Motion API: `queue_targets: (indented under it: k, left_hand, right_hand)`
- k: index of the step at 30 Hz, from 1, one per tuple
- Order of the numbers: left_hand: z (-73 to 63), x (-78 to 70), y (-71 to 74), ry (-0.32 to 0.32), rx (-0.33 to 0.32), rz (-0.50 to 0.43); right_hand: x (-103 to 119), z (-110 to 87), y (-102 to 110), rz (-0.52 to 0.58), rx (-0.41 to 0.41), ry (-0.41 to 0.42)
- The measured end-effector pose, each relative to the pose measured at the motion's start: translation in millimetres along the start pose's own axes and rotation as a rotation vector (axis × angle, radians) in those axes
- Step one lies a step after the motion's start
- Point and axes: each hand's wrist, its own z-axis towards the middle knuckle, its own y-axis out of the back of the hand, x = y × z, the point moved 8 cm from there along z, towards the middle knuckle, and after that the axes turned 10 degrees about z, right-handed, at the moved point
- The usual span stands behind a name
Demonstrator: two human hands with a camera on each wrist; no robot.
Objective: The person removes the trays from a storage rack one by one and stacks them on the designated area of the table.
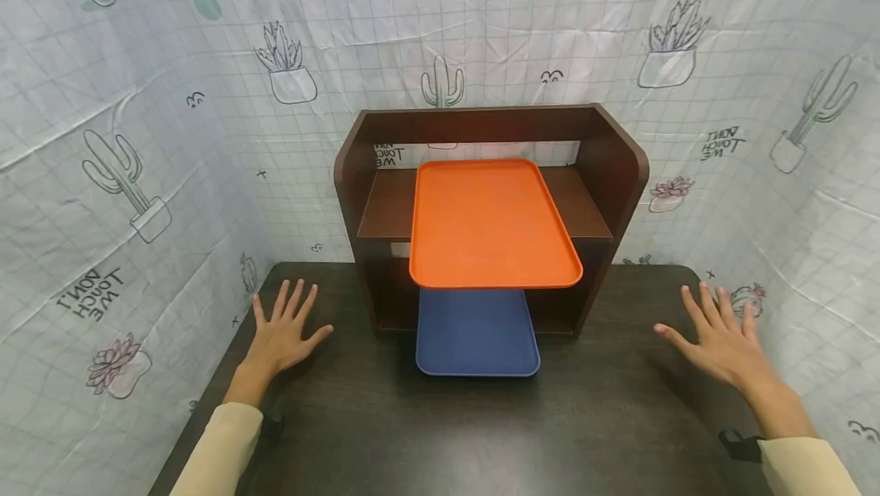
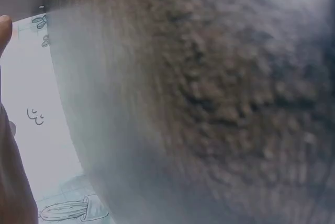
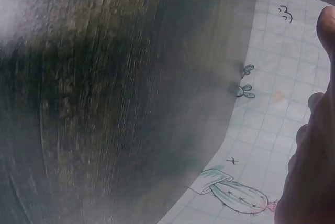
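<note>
My left hand (image 1: 280,337), fingers spread straight, is over the left side of the dark table, left of a brown two-tier shelf (image 1: 474,126). On the right side my right hand (image 1: 727,343) is spread the same way, holding nothing. Between them an orange tray (image 1: 491,225) lies on the upper shelf, its front end jutting out past the edge. Below it a blue tray (image 1: 477,335) sticks out from the lower level, its back part hidden under the orange one. Each wrist view catches only the edge of its hand beside the tabletop.
The dark wooden table (image 1: 344,435) extends in front of the shelf and to both sides. A white grid-patterned cloth (image 1: 495,37) with cactus drawings hangs behind it and along the left and right sides. Dark straps show at both wrists beside the pale sleeves (image 1: 218,446).
</note>
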Motion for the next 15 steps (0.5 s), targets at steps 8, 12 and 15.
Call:
queue_targets:
  k: [8, 12, 15]
  left_hand:
    - [2.9, -4.0, 1.8, -0.032, -0.022, -0.036]
    - [3.3, -9.9, 10.3, -0.055, -0.075, -0.077]
    - [2.5, -15.9, 18.4, -0.051, -0.122, -0.101]
  right_hand:
    - [7, 5.1, 1, 0.038, -0.007, 0.01]
    - [25, 13.9, 15, 0.093, -0.054, 0.011]
    - [50, 18.4, 30, 0.152, -0.114, 0.053]
